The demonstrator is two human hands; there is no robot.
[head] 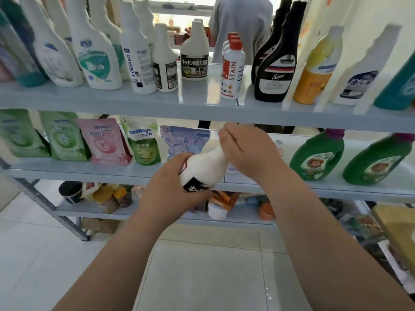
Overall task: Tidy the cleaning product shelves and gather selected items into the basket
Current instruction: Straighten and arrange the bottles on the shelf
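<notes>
White bottle point(205, 168) with a black label tilts at centre frame, in front of the middle shelf point(67, 171), held in a person's two bare hands. At the left of that shelf stand green and pink refill pouches point(103, 142). The left hand point(170, 194) wraps its fingers round the bottle's labelled lower body. The right hand point(249, 151), up and to the right, curls round the neck and hides the top. Further right, two green jugs point(317, 156) stand on the same shelf. Across the upper frame, the top shelf point(112, 99) carries rows of white spray bottles, a similar black-labelled bottle point(194, 57) and dark bottles point(277, 59).
</notes>
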